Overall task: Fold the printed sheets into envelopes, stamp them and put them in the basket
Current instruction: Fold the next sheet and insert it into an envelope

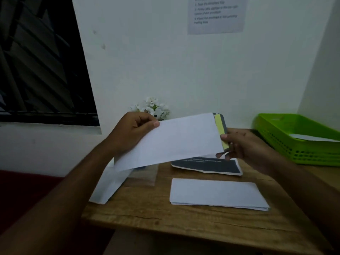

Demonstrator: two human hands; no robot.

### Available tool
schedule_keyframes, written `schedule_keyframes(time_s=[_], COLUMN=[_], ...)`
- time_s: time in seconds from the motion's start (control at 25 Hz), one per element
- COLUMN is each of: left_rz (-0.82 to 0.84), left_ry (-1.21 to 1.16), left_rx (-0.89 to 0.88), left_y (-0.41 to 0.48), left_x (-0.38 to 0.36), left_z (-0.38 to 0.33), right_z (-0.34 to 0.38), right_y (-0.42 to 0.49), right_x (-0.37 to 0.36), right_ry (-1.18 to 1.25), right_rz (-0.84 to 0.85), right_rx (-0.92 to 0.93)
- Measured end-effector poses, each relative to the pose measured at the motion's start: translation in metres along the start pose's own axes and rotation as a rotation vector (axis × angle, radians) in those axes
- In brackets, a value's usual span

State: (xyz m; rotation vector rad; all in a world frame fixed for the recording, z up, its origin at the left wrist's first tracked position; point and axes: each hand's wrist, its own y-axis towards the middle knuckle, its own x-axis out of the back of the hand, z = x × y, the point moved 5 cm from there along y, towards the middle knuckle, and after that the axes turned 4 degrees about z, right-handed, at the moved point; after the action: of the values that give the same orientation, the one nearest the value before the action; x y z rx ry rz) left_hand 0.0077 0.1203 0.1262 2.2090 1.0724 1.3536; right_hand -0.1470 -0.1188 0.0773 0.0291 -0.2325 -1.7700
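White flowers (152, 107) tucked against the wall (165, 61), printed notice (217, 13) posted high above, dark louvred window (40, 57) off left, wooden table (147, 214) down front.

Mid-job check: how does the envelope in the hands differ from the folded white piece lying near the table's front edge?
The held envelope is raised and tilted, pinched by the left hand and right hand; the table piece lies flat, untouched. The held envelope shows a yellow strip and dark flap at its right end; the table piece shows plain white only. Both are white and oblong.
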Motion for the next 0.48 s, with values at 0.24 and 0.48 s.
schedule_keyframes(time_s=[0.24,0.48], left_rz=[0.122,0.048], left_ry=[0.021,-0.010], left_rx=[0.052,0.060], left_y=[0.014,0.008], left_x=[-0.058,-0.078], left_z=[0.037,0.054], right_z=[-0.047,-0.060], right_y=[0.014,0.017], right_x=[0.021,0.023], right_ry=[0.104,0.162], right_rz=[-0.043,-0.067], right_rx=[-0.104,-0.118])
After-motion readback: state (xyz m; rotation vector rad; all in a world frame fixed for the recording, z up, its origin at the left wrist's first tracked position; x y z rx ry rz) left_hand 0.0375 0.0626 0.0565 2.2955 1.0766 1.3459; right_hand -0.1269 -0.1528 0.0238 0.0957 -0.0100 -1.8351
